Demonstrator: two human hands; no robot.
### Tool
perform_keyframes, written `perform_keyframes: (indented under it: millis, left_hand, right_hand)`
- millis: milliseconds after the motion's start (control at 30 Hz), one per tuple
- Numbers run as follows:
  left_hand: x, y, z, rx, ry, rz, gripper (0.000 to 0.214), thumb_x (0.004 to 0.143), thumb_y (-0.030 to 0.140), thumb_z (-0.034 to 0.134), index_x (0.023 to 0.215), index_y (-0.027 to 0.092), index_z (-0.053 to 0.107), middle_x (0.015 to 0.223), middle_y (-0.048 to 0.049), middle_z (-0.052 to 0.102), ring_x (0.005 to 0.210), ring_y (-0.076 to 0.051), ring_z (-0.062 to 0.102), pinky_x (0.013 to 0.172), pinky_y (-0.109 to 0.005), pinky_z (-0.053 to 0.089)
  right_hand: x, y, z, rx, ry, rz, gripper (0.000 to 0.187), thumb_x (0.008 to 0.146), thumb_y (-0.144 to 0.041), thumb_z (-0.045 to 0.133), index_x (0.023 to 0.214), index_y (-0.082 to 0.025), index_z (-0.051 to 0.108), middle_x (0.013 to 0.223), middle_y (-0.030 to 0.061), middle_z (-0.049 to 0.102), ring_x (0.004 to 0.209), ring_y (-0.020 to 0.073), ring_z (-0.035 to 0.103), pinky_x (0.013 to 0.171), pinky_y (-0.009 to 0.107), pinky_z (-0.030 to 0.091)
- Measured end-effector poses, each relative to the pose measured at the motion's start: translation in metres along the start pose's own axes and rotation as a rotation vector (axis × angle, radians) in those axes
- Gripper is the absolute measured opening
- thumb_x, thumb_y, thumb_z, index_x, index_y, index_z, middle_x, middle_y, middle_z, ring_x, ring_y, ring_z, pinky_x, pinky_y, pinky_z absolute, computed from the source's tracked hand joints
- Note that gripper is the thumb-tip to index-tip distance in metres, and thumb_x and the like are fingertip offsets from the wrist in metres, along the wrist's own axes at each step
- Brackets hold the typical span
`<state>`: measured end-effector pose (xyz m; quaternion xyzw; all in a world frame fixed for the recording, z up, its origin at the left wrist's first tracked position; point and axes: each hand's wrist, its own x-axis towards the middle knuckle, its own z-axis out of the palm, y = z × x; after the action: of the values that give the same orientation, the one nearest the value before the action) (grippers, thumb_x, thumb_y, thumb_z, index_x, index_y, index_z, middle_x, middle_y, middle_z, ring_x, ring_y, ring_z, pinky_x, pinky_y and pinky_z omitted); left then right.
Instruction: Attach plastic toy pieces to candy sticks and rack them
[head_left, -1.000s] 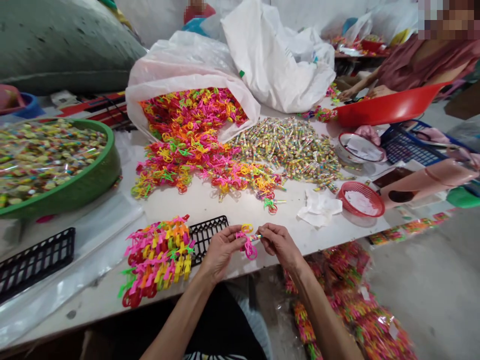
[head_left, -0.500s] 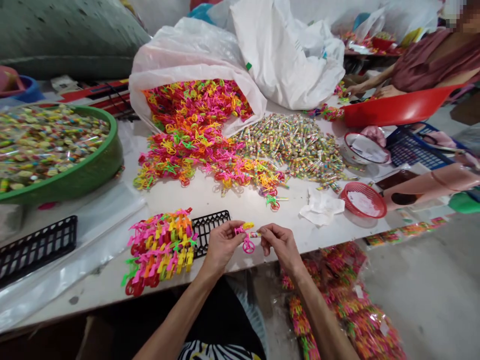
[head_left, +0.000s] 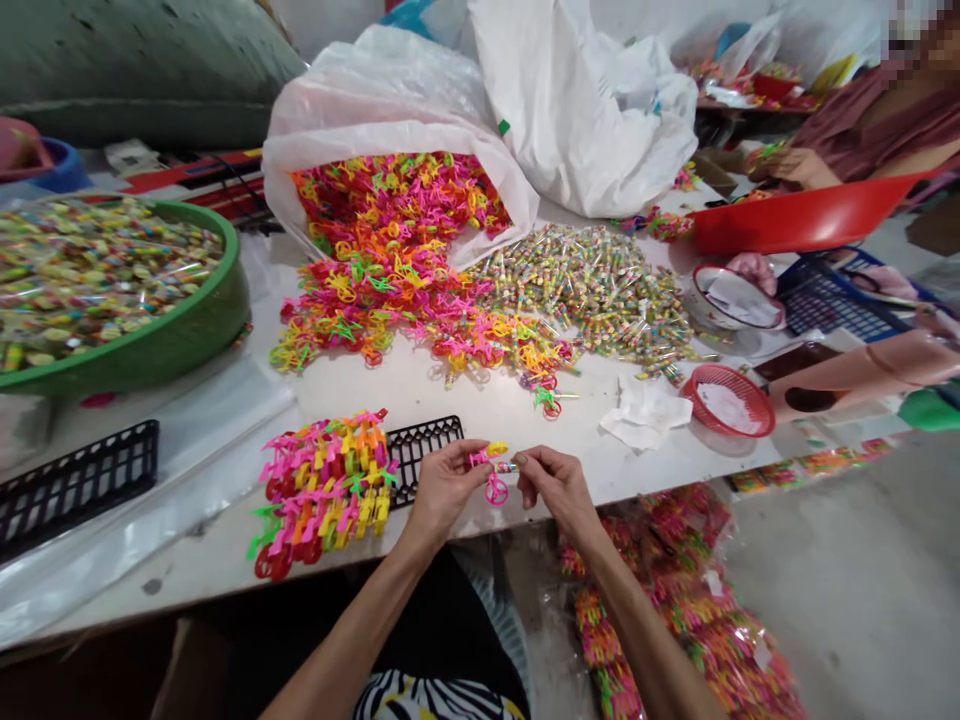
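Observation:
My left hand [head_left: 441, 492] pinches a small pink-and-yellow plastic toy [head_left: 496, 491] with a wheel-like ring hanging at its lower end. My right hand [head_left: 561, 488] has its fingertips closed on the end of a small tube with coloured contents [head_left: 505, 467], whose other end meets the toy. How far the tube sits inside the toy is hard to make out. Left of my hands, rows of similar toys [head_left: 326, 490] stand packed on a black plastic rack [head_left: 420, 450]. Beyond my hands, one green-and-red toy with a tube [head_left: 547, 398] lies alone on the table.
A white sack [head_left: 360, 130] spills loose toys [head_left: 390, 290] beside a heap of filled tubes [head_left: 592, 285]. The green basin [head_left: 225, 300] at left holds more small pieces. At right are a red basket [head_left: 731, 400] and a pink cylinder [head_left: 862, 370]. A co-worker's hand [head_left: 802, 165] shows beyond.
My hands stay nearly in place, the tube and toy still held together between them. The view has shifted slightly. The co-worker's hand has risen with something colourful in it.

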<state>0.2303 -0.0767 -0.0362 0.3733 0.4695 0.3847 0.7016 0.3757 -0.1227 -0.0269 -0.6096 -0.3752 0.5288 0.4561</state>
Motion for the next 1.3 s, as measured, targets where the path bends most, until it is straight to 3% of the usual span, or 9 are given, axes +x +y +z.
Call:
perform_keyframes:
  millis: [167, 333, 500, 700, 767, 900, 1000, 1067, 1300]
  left_hand:
    - [-0.003, 0.001, 0.001, 0.271, 0.044, 0.185, 0.027, 0.062, 0.022, 0.064, 0.087, 0.013, 0.063, 0.069, -0.0015, 0.064, 0.060, -0.012, 0.056, 0.057, -0.023, 0.045]
    - [-0.015, 0.024, 0.000, 0.583, 0.026, 0.366, 0.036, 0.072, 0.018, 0.054, 0.107, 0.015, 0.058, 0.067, 0.0022, 0.058, 0.057, -0.009, 0.051, 0.056, -0.020, 0.041]
    - [-0.026, 0.040, -0.006, 0.687, 0.027, 0.414, 0.040, 0.074, 0.017, 0.051, 0.114, 0.016, 0.054, 0.070, 0.0013, 0.058, 0.057, -0.008, 0.049, 0.055, -0.019, 0.041]
    - [-0.032, 0.068, -0.028, 0.854, 0.052, 0.456, 0.042, 0.077, 0.024, 0.052, 0.118, 0.016, 0.051, 0.089, -0.0043, 0.063, 0.064, -0.011, 0.056, 0.057, -0.022, 0.046]
    - [-0.035, 0.089, -0.048, 0.985, 0.031, 0.534, 0.039, 0.079, 0.027, 0.051, 0.117, 0.018, 0.052, 0.102, -0.0062, 0.063, 0.081, -0.015, 0.059, 0.071, -0.026, 0.047]
    - [-0.039, 0.116, -0.088, 1.241, 0.171, 0.684, 0.035, 0.085, 0.031, 0.043, 0.116, 0.019, 0.053, 0.110, -0.0070, 0.062, 0.102, -0.018, 0.055, 0.089, -0.034, 0.042]
    - [-0.037, 0.106, -0.104, 1.499, 0.073, 0.731, 0.038, 0.088, 0.031, 0.037, 0.122, 0.018, 0.047, 0.123, -0.0080, 0.054, 0.114, -0.020, 0.047, 0.095, -0.039, 0.036]
    - [-0.034, 0.092, -0.108, 1.633, -0.011, 0.739, 0.043, 0.089, 0.030, 0.033, 0.129, 0.017, 0.038, 0.133, -0.0083, 0.044, 0.123, -0.021, 0.037, 0.099, -0.041, 0.030]
    - [-0.026, 0.068, -0.111, 1.805, -0.031, 0.757, 0.059, 0.086, 0.042, 0.034, 0.136, 0.014, 0.025, 0.141, -0.0129, 0.028, 0.130, -0.026, 0.024, 0.105, -0.050, 0.015]
  right_hand:
    - [-0.002, 0.000, -0.014, -0.392, -0.090, -0.212, 0.023, 0.077, -0.033, 0.058, 0.093, -0.019, 0.066, 0.074, 0.0028, 0.060, 0.067, 0.0147, 0.056, 0.061, 0.026, 0.044]
    - [0.002, -0.014, -0.014, -0.777, -0.115, -0.425, 0.017, 0.077, -0.024, 0.059, 0.092, -0.023, 0.068, 0.080, 0.0034, 0.060, 0.079, 0.0165, 0.054, 0.069, 0.027, 0.041]
    - [0.006, -0.017, 0.007, -0.658, -0.118, -0.415, 0.013, 0.075, -0.021, 0.059, 0.086, -0.020, 0.066, 0.073, 0.0010, 0.059, 0.054, 0.0099, 0.049, 0.051, 0.021, 0.038]
    - [0.006, -0.008, 0.038, -0.642, 0.040, -0.604, 0.014, 0.080, -0.017, 0.048, 0.089, -0.018, 0.059, 0.090, 0.0068, 0.055, 0.069, 0.0128, 0.054, 0.062, 0.024, 0.044]
    - [0.016, -0.005, 0.048, -0.561, 0.044, -0.521, 0.007, 0.075, -0.015, 0.050, 0.078, -0.018, 0.055, 0.078, 0.0031, 0.053, 0.065, 0.0129, 0.053, 0.060, 0.024, 0.043]
    - [0.046, 0.001, 0.080, -0.157, -0.051, -0.252, 0.007, 0.065, -0.020, 0.056, 0.069, -0.018, 0.051, 0.060, -0.0035, 0.050, 0.052, 0.0108, 0.048, 0.050, 0.022, 0.042]
    - [0.067, 0.003, 0.110, 0.079, -0.210, -0.125, 0.012, 0.063, -0.026, 0.058, 0.069, -0.018, 0.052, 0.058, -0.0035, 0.052, 0.051, 0.0115, 0.050, 0.051, 0.024, 0.044]
    - [0.077, 0.002, 0.124, 0.047, -0.283, -0.146, 0.009, 0.065, -0.025, 0.056, 0.067, -0.017, 0.052, 0.057, -0.0031, 0.052, 0.052, 0.0118, 0.050, 0.051, 0.024, 0.043]
    - [0.085, 0.000, 0.125, -0.646, -0.217, -0.516, 0.011, 0.068, -0.010, 0.046, 0.063, -0.017, 0.053, 0.070, 0.0016, 0.055, 0.064, 0.0127, 0.049, 0.060, 0.022, 0.039]
